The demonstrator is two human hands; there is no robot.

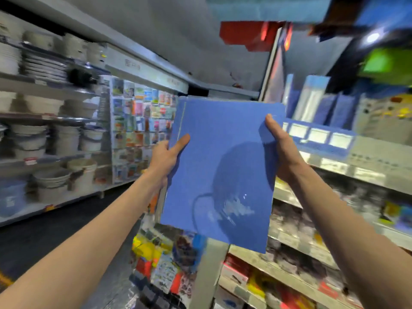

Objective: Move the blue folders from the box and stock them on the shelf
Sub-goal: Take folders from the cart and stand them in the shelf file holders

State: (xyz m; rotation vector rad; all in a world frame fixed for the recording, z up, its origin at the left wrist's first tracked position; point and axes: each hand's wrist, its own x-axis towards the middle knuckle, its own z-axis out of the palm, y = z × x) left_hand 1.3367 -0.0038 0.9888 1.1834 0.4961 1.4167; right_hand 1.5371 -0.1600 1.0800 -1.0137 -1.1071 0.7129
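Note:
I hold a stack of blue folders (214, 157) up in front of me with both hands, its flat face toward the camera. My left hand (166, 158) grips the left edge, thumb on the front. On the right edge sits my right hand (282, 148), thumb also on the front. To the right, the shelf (365, 168) carries upright blue folders (334, 110) and a blue tray with labels. The box is not in view.
Shelves of mixed stationery (296, 248) run below on the right. On the left, across the dark aisle floor (55, 226), stand shelves of white buckets and bowls (53, 139). A card rack (138, 121) stands straight ahead. The picture is motion-blurred.

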